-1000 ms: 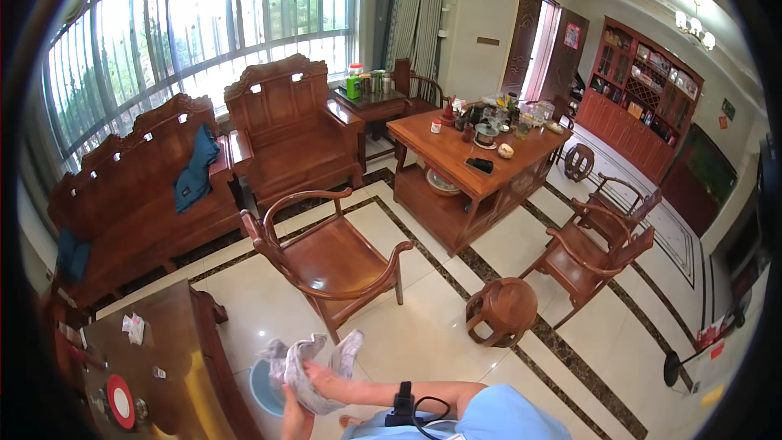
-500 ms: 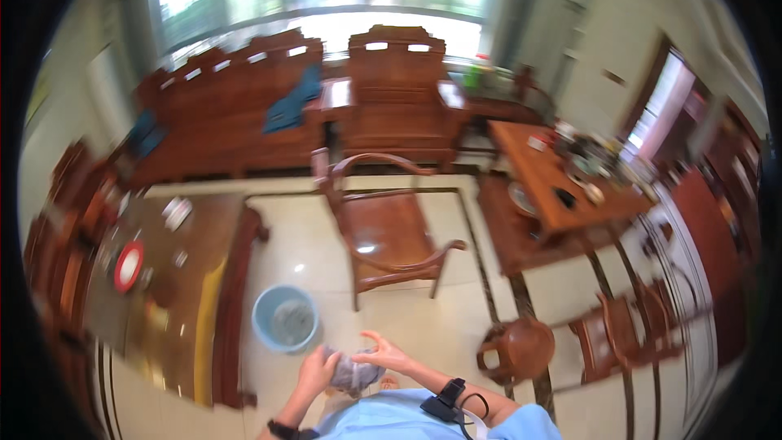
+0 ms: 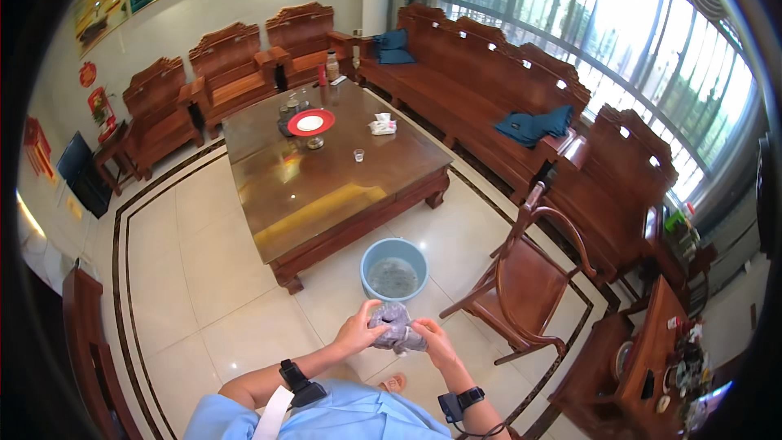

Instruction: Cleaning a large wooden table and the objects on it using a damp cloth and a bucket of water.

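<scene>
Between my two hands is a bunched grey cloth [image 3: 394, 326], crumpled and wet-looking. My left hand [image 3: 357, 331] grips its left side, with the thumb laid over the folds. On the opposite side my right hand [image 3: 435, 341] pinches the cloth's edge with fingers and thumb. Just beyond the hands, a light blue basin [image 3: 366, 275] stands on the tiled floor, holding greyish water. The cloth is held up on the near side of the basin, above the floor.
A low wooden table [image 3: 265, 171] with a glossy top lies ahead, bearing a red-rimmed plate [image 3: 311, 123], a tissue pack [image 3: 383, 125] and a small cup [image 3: 358, 155]. A wooden armchair [image 3: 525, 281] stands right of the basin. A long wooden sofa [image 3: 481, 85] lines the window side.
My view has swung to the left, so the low table now sits ahead and the armchair to the right. Both hands keep hold of the cloth, which looks more spread between them.
</scene>
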A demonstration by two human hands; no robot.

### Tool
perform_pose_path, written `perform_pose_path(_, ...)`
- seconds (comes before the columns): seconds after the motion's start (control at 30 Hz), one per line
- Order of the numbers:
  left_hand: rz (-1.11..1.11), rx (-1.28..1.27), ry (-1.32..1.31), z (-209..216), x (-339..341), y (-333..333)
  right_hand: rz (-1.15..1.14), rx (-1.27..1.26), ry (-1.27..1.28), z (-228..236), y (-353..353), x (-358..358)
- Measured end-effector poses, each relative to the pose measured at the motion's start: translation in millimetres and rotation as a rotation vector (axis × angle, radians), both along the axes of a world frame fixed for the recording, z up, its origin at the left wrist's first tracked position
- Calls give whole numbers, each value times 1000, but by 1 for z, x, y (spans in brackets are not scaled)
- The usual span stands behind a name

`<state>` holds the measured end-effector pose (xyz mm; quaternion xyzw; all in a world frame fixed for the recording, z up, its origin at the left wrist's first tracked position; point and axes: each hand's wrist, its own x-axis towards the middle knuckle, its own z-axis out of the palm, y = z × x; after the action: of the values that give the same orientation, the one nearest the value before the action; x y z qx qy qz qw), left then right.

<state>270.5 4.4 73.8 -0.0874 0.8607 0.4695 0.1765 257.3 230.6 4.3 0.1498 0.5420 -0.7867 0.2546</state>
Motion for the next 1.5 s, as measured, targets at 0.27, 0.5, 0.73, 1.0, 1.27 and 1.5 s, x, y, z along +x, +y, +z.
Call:
perform_pose_path(0.27,-324,584,39,-20,-20,-12,377,528,255,-31,13,27)
perform_pose_path(0.5,-709,-121,136,24,6,-65,393,1320,771,10,-18,58)
perform_pose_path(0.73,-549,-433,446,-7,-19,-152,878,1009,326,91,-82,35)
perform_pose_path(1.0,29,1293,116,23,-10,-125,772,-1097,224,191,-237,-5)
perform_pose_path(1.27,54,1001,83,-7,-5,-208,561,-1335,-31,153,-318,27)
perform_pose_path(1.5,6,791,109,-31,0,-254,672,-554,-18,37,-246,12)
